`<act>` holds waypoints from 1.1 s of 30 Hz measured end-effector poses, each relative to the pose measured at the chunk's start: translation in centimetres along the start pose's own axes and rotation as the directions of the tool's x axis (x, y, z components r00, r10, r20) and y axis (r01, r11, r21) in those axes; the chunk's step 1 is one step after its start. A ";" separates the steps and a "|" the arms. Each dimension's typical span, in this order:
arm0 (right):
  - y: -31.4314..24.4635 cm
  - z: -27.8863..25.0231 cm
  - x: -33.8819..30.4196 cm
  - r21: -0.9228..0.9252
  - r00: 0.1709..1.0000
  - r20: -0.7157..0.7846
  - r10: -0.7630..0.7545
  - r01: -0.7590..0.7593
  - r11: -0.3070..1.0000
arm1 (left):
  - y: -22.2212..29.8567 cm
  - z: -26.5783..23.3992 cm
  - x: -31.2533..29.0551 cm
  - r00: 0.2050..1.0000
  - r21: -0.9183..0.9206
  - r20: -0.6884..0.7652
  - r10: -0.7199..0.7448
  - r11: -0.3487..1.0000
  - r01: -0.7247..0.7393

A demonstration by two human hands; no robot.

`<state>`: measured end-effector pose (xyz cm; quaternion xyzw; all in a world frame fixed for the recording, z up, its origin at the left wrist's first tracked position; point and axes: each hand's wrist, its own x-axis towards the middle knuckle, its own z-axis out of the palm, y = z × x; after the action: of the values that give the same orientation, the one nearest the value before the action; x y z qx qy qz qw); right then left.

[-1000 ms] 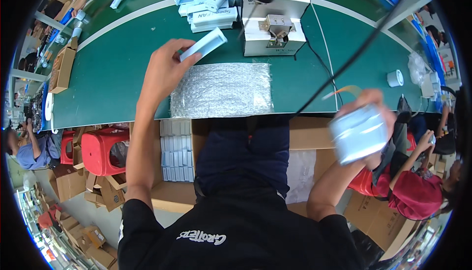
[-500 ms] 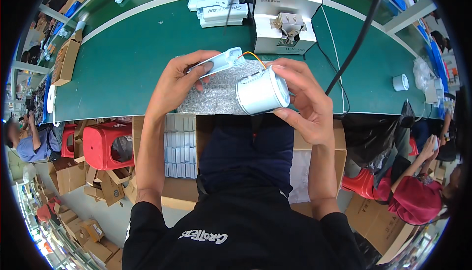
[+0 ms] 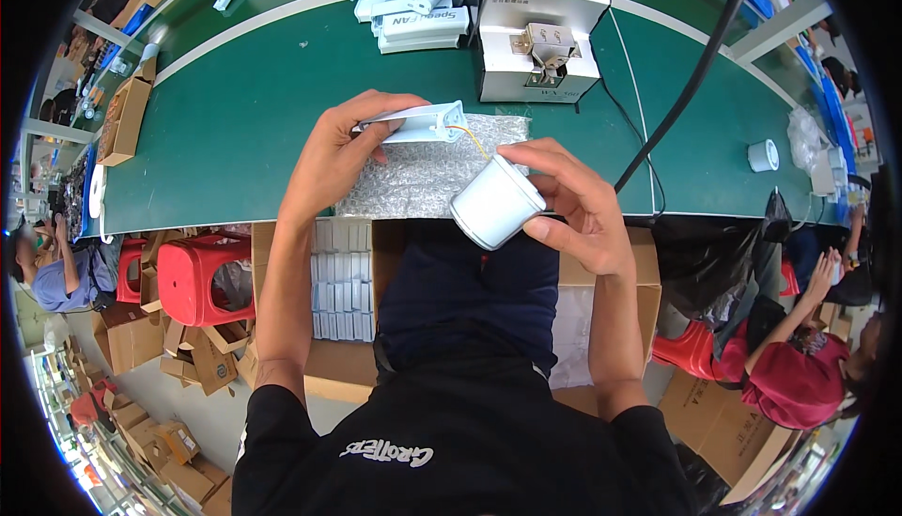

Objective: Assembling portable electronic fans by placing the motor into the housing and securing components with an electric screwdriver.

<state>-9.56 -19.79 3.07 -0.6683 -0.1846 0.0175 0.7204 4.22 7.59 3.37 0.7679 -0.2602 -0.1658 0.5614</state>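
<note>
Pinched in my left hand [image 3: 349, 145] is a pale blue plastic handle shell [image 3: 423, 125], a hollow trough held level above the bubble wrap [image 3: 399, 178]. My right hand [image 3: 581, 204] grips a pale blue round housing [image 3: 496, 203], shaped like a short cup and tilted, with fingers on its upper edge and the thumb beneath. Thin red and yellow wires [image 3: 476, 139] run from the shell's right end to the housing, joining the two parts. The housing hangs over the table's front edge, above my lap.
More pale blue handle shells [image 3: 423, 29] are piled at the back, beside a white machine [image 3: 540, 60] with a metal fixture. A black cable [image 3: 691, 84] slants across the right. Another round housing [image 3: 763, 156] stands far right. Below the edge, a cardboard box [image 3: 343, 356] holds stacked pale parts.
My right hand has turned and lowered the round housing, so its side tilts down toward my lap. The shell in my left hand has rolled, showing more of its hollow inside.
</note>
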 end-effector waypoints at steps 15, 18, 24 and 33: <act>1.4 2.0 2.2 -0.801 0.970 -0.030 -0.240 0.121 0.587 | 6.4 0.4 4.1 0.904 0.663 0.083 0.419 0.654 -0.364; 2.4 2.5 2.1 -0.868 0.928 -0.081 -0.364 0.114 0.484 | 8.1 1.1 3.9 0.885 0.777 0.149 0.442 0.501 -0.381; 3.8 3.7 0.9 -0.869 0.908 -0.154 -0.390 0.064 0.491 | 9.5 3.4 3.4 0.795 0.850 0.278 0.539 0.247 -0.465; -2.0 2.0 4.1 -0.377 0.953 -0.302 -0.022 -0.099 0.921 | 9.2 5.3 2.2 0.781 0.779 0.246 0.574 0.362 -0.512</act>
<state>-6.74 -16.97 6.07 -0.7959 -0.0594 -0.1069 0.5930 1.12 0.01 10.52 0.8106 -0.5246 0.1935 0.1742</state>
